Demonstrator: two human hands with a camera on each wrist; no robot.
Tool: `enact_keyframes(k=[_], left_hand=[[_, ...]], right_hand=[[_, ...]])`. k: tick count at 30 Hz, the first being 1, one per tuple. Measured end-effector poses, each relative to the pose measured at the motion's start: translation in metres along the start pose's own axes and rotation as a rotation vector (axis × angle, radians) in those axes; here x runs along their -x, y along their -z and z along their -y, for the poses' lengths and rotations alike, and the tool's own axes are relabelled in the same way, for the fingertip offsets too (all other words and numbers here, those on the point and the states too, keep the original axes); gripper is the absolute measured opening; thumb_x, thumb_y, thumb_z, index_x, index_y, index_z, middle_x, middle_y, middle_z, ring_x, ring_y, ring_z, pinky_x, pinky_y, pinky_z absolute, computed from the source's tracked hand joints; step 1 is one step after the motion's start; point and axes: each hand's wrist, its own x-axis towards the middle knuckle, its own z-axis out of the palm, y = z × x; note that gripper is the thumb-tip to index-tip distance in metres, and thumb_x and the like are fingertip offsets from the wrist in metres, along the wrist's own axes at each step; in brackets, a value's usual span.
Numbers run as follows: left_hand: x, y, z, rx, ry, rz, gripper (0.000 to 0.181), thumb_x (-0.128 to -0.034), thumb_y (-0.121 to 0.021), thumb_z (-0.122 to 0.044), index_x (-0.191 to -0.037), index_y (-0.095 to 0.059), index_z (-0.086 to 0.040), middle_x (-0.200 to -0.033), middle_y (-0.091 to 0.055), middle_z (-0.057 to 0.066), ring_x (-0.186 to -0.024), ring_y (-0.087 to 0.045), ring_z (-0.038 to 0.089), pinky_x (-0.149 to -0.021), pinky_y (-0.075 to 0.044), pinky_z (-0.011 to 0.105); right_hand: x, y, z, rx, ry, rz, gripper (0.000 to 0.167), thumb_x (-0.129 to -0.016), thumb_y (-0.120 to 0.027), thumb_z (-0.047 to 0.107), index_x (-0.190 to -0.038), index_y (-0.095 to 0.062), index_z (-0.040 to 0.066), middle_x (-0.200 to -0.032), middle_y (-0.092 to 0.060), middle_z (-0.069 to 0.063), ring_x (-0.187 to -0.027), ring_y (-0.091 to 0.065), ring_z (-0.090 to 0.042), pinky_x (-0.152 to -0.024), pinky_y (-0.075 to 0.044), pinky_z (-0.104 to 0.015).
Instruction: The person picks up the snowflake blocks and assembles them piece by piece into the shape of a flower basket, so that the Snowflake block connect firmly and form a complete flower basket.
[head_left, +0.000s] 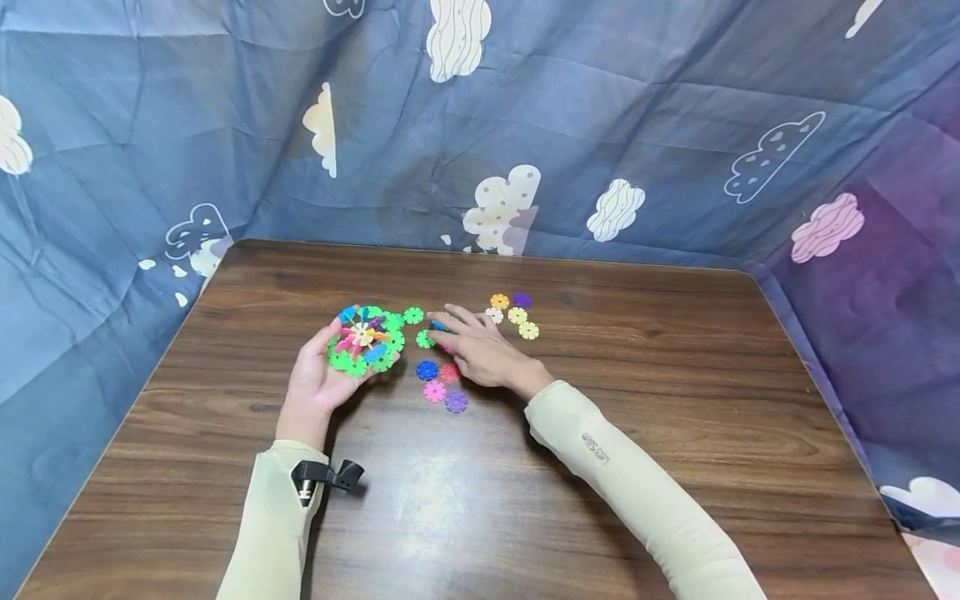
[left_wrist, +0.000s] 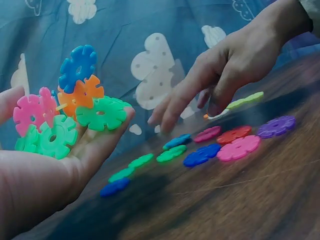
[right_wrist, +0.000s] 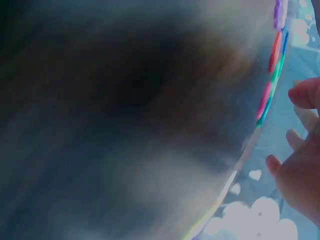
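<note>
My left hand (head_left: 318,375) holds a built piece of interlocking plastic snowflake discs (head_left: 362,335), the thumb at its left edge and the fingers under its right. Green discs form its outer ring; blue, pink, orange and purple ones stand inside around a pale yellow centre. Over the loose discs hovers my right hand (head_left: 483,350), fingers spread downward, with nothing held in the left wrist view. Near its fingertips lie a green disc (head_left: 424,339) and a blue disc (left_wrist: 177,141), the latter partly hidden from above. In the right wrist view only part of that hand (right_wrist: 300,175) shows.
Closer to me lie a dark blue disc (head_left: 427,370), a red disc (head_left: 450,373), a pink disc (head_left: 434,392) and a purple disc (head_left: 456,402). Beyond the right hand are an orange disc (head_left: 499,301) and several others. A cloud-print curtain (head_left: 570,125) hangs behind the wooden table (head_left: 675,375).
</note>
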Motion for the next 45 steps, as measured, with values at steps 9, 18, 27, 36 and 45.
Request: enact_keyframes(k=[9,18,27,36,45], left_hand=[[0.004,0.003,-0.006,0.01,0.0,-0.019,0.037,-0.1064,-0.034,-0.031,-0.138,-0.043,-0.015,-0.134,-0.059,0.012,-0.122,-0.06,0.032,-0.096,-0.052,0.055],[0.006,0.007,-0.006,0.007,0.002,-0.027,0.041,-0.1067,-0.036,-0.031,-0.145,-0.034,-0.015,-0.135,-0.057,0.013,-0.122,-0.06,0.032,-0.098,-0.051,0.055],[0.007,0.008,-0.001,-0.025,0.001,-0.049,0.054,-0.1068,-0.035,-0.031,-0.156,-0.017,-0.019,-0.133,-0.059,0.011,-0.121,-0.061,0.029,-0.095,-0.053,0.052],[0.009,0.01,0.0,-0.008,0.0,-0.067,0.051,-0.1064,-0.037,-0.031,-0.153,-0.022,-0.018,-0.134,-0.058,0.01,-0.12,-0.061,0.03,-0.095,-0.053,0.053],[0.007,0.003,0.008,-0.065,0.017,-0.122,0.061,-0.1055,-0.04,-0.034,-0.16,-0.013,-0.023,-0.137,-0.052,0.005,-0.12,-0.061,0.025,-0.095,-0.054,0.049]], right_hand=[[-0.03,0.002,0.013,0.125,-0.021,0.216,0.052,-0.109,-0.035,0.028,-0.159,-0.023,0.024,-0.169,-0.014,-0.006,-0.156,-0.01,-0.029,-0.124,-0.017,-0.055],[-0.049,-0.002,0.016,0.123,-0.048,0.247,0.052,-0.11,-0.031,0.033,-0.16,-0.02,0.028,-0.17,-0.009,-0.003,-0.157,-0.007,-0.028,-0.125,-0.015,-0.053],[-0.058,-0.006,0.02,0.099,-0.058,0.269,0.049,-0.11,-0.027,0.028,-0.159,-0.024,0.026,-0.169,-0.01,-0.001,-0.157,-0.007,-0.027,-0.126,-0.013,-0.049],[-0.047,-0.004,0.018,0.092,-0.059,0.277,0.06,-0.104,-0.035,0.004,-0.159,-0.024,0.023,-0.169,-0.013,-0.003,-0.156,-0.009,-0.031,-0.127,-0.014,-0.045],[-0.004,-0.002,0.005,0.082,-0.007,0.213,0.059,-0.102,-0.038,0.001,-0.158,-0.029,0.016,-0.166,-0.02,-0.012,-0.154,-0.015,-0.038,-0.126,-0.016,-0.046]])
